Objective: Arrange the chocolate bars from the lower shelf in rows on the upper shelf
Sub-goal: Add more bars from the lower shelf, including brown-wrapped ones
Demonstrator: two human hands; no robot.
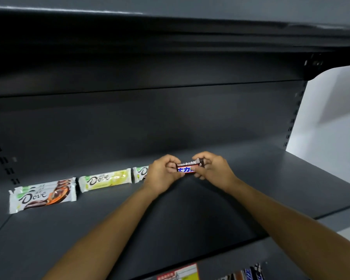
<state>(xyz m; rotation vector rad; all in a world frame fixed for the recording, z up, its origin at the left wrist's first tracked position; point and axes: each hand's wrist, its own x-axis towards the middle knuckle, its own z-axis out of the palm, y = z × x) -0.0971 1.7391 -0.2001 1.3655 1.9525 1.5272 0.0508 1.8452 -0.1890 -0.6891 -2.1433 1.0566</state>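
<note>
While your left hand (163, 174) and right hand (212, 170) each pinch one end of the Snickers bar (187, 167), your curled fingers cover both ends of its wrapper. Only the middle shows, with blue lettering on white under a brown strip. The bar lies level between your hands, low over the upper shelf (190, 219) and towards its back. You cannot tell whether it touches the shelf surface, because your fingers and their shadow hide the underside.

Just to the left, your left hand hides most of the third Dove bar (140, 173), leaving only its white and green left end in sight. Beside that one lies the pale yellow Dove bar (105, 179), and farther left the orange-swirl Dove bar (42, 196). The three lie end to end in a row with narrow gaps between them.

Behind the row stands the dark back panel (150, 118), with a slotted upright (291, 122) at its right edge and a white wall (331, 118) beyond.

At the bottom edge the picture cuts off a red price tag (178, 273) and some dark-wrapped bars (249, 274) on the lower shelf. Their print is too blurred to read.
</note>
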